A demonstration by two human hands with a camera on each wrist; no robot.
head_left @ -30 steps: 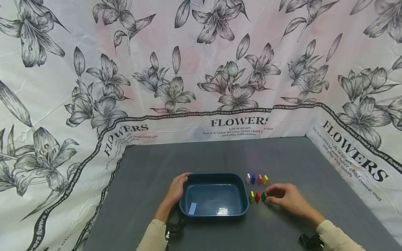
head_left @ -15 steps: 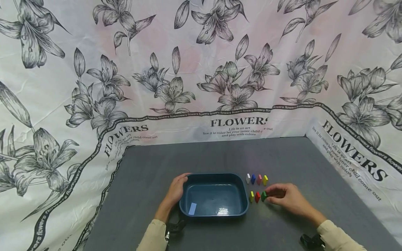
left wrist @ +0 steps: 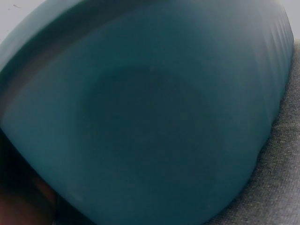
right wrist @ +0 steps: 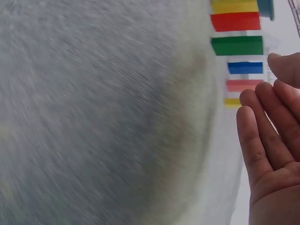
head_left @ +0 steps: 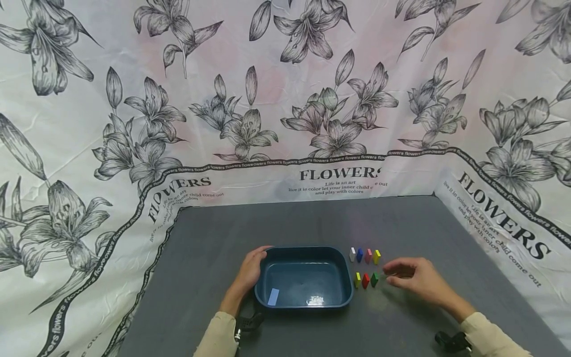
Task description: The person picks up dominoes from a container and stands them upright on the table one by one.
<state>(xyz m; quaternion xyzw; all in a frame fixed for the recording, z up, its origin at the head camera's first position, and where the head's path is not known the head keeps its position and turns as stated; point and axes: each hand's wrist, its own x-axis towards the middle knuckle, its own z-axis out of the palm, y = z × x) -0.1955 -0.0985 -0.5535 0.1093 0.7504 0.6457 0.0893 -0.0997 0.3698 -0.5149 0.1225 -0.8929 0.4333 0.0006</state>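
A dark blue-green rectangular tub [head_left: 305, 308] stands on the grey tabletop. My left hand [head_left: 248, 273] holds the tub's left side, fingers bent around its far left corner; the thumb is hidden. In the left wrist view the tub's outer wall [left wrist: 150, 117] fills most of the picture. Small blocks stand upright in two rows right of the tub. Nearer are a yellow block [head_left: 357, 279], a red block [head_left: 366, 280] and a green block [head_left: 374, 279]. My right hand [head_left: 419, 278], holding nothing, is just right of the green block, fingers and thumb apart.
Farther back stand a white block [head_left: 352, 254], a blue block [head_left: 359, 255], a pink block [head_left: 368, 255] and another yellow block [head_left: 376, 256]. A pale blue rectangular patch [head_left: 273, 297] shows inside the tub. Flower-printed cloth [head_left: 250, 188] encloses the table's back and sides.
My right hand has let go of the green block and moved right, away from it. The green block stands by itself beside the red one. My left hand and the tub have not moved.
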